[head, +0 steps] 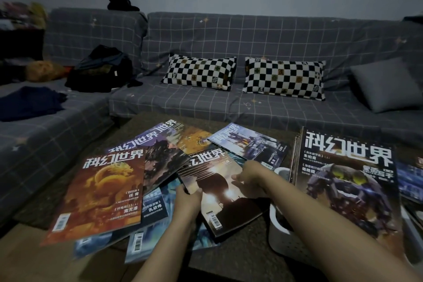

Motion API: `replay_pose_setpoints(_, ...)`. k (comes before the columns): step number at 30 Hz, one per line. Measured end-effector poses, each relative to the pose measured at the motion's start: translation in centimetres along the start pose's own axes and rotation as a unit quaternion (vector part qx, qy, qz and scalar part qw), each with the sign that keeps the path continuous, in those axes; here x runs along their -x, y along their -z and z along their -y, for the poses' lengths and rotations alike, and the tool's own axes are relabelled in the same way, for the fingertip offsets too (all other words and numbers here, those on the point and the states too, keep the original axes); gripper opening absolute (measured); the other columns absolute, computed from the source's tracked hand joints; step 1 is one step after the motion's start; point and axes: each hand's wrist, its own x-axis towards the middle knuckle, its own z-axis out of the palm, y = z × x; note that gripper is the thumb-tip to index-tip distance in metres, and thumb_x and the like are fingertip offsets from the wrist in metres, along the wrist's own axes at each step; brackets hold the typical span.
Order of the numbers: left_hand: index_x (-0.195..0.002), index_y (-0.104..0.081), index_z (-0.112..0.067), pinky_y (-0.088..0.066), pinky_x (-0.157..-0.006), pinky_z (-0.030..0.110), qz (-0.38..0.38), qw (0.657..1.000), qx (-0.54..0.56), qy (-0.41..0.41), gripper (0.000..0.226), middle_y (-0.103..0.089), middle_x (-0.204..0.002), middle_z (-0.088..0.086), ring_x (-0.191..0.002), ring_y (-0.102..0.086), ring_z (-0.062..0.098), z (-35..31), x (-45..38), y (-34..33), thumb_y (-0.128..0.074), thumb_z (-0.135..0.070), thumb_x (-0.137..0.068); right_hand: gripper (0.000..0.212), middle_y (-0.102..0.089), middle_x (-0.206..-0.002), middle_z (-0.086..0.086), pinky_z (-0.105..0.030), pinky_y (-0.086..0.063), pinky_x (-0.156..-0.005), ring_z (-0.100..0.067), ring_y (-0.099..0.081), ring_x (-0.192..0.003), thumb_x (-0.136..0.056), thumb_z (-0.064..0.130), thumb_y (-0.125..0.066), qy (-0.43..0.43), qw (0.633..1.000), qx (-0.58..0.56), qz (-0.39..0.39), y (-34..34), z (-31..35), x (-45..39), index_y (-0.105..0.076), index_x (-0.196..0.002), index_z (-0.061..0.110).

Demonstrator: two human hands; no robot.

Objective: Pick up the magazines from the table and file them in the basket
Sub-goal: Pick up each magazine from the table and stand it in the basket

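Observation:
Several magazines lie fanned over the dark table [229,256]. Both hands hold a dark-covered magazine [219,192] with a glowing sphere on it, its left edge raised off the pile. My left hand [186,199] grips its left edge. My right hand [248,177] pinches its right edge. An orange dragon-cover magazine [103,192] lies at the left, a purple one [160,151] behind it, a pale blue one [249,143] farther back. The white perforated basket [290,242] stands at the right, with several magazines upright in it, a robot cover [348,188] facing me.
A grey checked sofa [206,103] runs behind and to the left of the table, with two checkered pillows [199,72], a grey cushion [386,83] and dark clothes [100,68] on it. More magazines [409,178] lie at the far right.

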Motion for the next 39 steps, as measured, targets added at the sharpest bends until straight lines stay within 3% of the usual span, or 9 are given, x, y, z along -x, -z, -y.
replay_pose_setpoints(5, -0.135, -0.046, -0.010, -0.042, -0.103, 0.054, 0.021, 0.997, 0.079, 0.010, 0.045, -0.057, -0.132, 0.016, -0.119, -0.055, 0.036, -0.9, 0.5, 1.7, -0.057, -0.015, -0.092, 0.046, -0.054, -0.094, -0.010, -0.026, -0.037, -0.071, -0.024, -0.053, -0.083, -0.085, 0.040, -0.061, -0.017, 0.999, -0.033, -0.012, 0.2, 0.5, 1.1, -0.057, -0.104, -0.002)
replay_pose_setpoints(13, -0.123, -0.054, 0.005, -0.045, -0.097, 0.048, 0.073, 0.984, 0.159, 0.029, 0.031, -0.063, -0.114, 0.024, -0.097, -0.061, 0.033, -3.8, 5.1, 5.2, -0.051, -0.007, -0.095, 0.057, -0.052, -0.132, -0.015, -0.034, -0.044, -0.089, -0.029, -0.053, -0.116, -0.082, 0.028, -0.069, -0.001, 0.997, -0.075, -0.003, 3.8, 2.2, 5.6, -0.048, -0.126, -0.002)
replay_pose_setpoints(15, -0.114, -0.057, 0.007, -0.046, -0.094, 0.048, 0.088, 0.980, 0.173, 0.038, 0.023, -0.066, -0.093, 0.023, -0.083, -0.061, 0.034, -3.7, 6.7, 5.8, -0.050, -0.004, -0.095, 0.052, -0.057, -0.119, -0.015, -0.034, -0.045, -0.084, -0.028, -0.056, -0.106, -0.080, 0.026, -0.071, 0.006, 0.994, -0.105, -0.008, 4.2, 1.8, 6.8, -0.052, -0.121, 0.001)
replay_pose_setpoints(18, -0.118, -0.055, 0.011, -0.039, -0.107, 0.046, 0.112, 0.973, 0.197, 0.039, 0.028, -0.065, -0.103, 0.026, -0.099, -0.061, 0.039, -3.7, 8.8, 6.5, -0.050, -0.003, -0.095, 0.036, -0.059, -0.085, -0.009, -0.031, -0.042, -0.073, -0.021, -0.054, -0.075, -0.077, 0.025, -0.073, 0.022, 0.985, -0.168, -0.030, 4.3, 1.1, 8.9, -0.060, -0.103, 0.002)
replay_pose_setpoints(23, -0.098, -0.060, -0.004, -0.055, -0.048, 0.027, 0.114, 0.981, 0.158, -0.025, 0.011, -0.070, -0.067, 0.013, -0.053, -0.066, 0.022, -4.9, 11.1, 7.1, -0.051, -0.005, -0.094, 0.035, -0.069, -0.097, -0.018, -0.028, -0.044, -0.063, -0.018, -0.056, -0.069, -0.080, 0.020, -0.071, 0.047, 0.959, -0.274, -0.053, 4.1, -0.4, 12.7, -0.064, -0.107, -0.001)
replay_pose_setpoints(26, -0.109, -0.062, -0.012, -0.057, -0.052, 0.031, 0.137, 0.978, 0.137, -0.076, 0.020, -0.073, -0.088, 0.016, -0.065, -0.069, 0.025, -5.9, 11.9, 6.6, -0.050, -0.006, -0.094, 0.034, -0.068, -0.088, -0.013, -0.032, -0.052, -0.067, -0.020, -0.064, -0.071, -0.083, 0.010, -0.066, 0.070, 0.926, -0.362, -0.084, 4.2, -1.8, 15.0, -0.060, -0.115, -0.001)
replay_pose_setpoints(31, -0.103, -0.061, -0.033, -0.056, -0.061, 0.032, 0.202, 0.963, 0.084, -0.159, 0.029, -0.077, -0.089, 0.002, -0.073, -0.072, 0.021, -7.8, 13.3, 3.5, -0.051, -0.007, -0.095, 0.037, -0.060, -0.084, 0.001, -0.015, -0.045, -0.039, -0.008, -0.065, -0.057, -0.086, 0.007, -0.062, 0.108, 0.873, -0.443, -0.175, 5.5, -5.4, 17.9, -0.051, -0.121, 0.009)
replay_pose_setpoints(36, -0.121, -0.050, -0.045, -0.055, -0.060, 0.029, 0.244, 0.936, -0.003, -0.254, 0.048, -0.073, -0.098, 0.000, -0.078, -0.070, 0.019, -9.8, 14.1, -2.1, -0.057, -0.008, -0.092, 0.035, -0.061, -0.107, -0.013, -0.047, -0.056, -0.078, -0.029, -0.065, -0.090, -0.086, 0.008, -0.061, 0.113, 0.814, -0.498, -0.278, 8.0, -10.1, 19.5, -0.049, -0.118, 0.018)
replay_pose_setpoints(39, -0.118, -0.044, -0.050, -0.057, -0.074, 0.036, 0.247, 0.926, -0.022, -0.283, 0.053, -0.070, -0.098, -0.002, -0.087, -0.068, 0.021, -10.7, 14.2, -6.2, -0.061, -0.009, -0.089, 0.031, -0.059, -0.105, -0.005, -0.044, -0.058, -0.071, -0.024, -0.064, -0.088, -0.087, 0.012, -0.059, 0.112, 0.793, -0.479, -0.360, 9.6, -12.7, 19.9, -0.047, -0.108, 0.031)
